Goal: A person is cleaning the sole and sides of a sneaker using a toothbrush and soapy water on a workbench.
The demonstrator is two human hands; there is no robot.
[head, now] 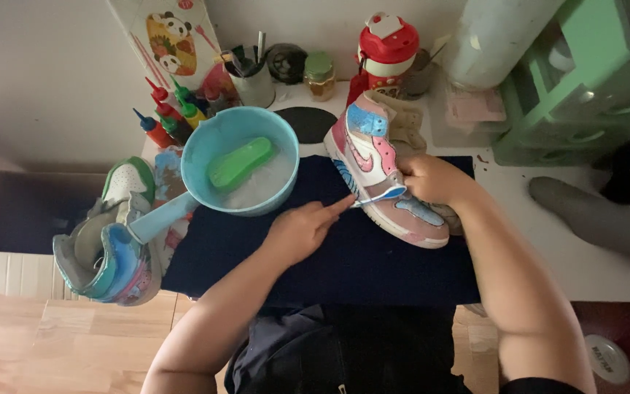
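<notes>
Sneaker (384, 171) at frame centre, light, stiff-soled: right hand (432, 179) gripping its upper; left hand (300, 230) pinching white strap (373, 197), probably soft.

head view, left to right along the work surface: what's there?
Painted sneaker lying at the left → light blue basin holding a green brush → left hand → pastel high-top sneaker → right hand → green plastic drawer unit.

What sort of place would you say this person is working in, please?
Probably a home craft or shoe-customising corner: a painted high-top sneaker lies on a dark mat, squeeze bottles of paint stand by the wall, and a blue basin holds a green brush.
</notes>
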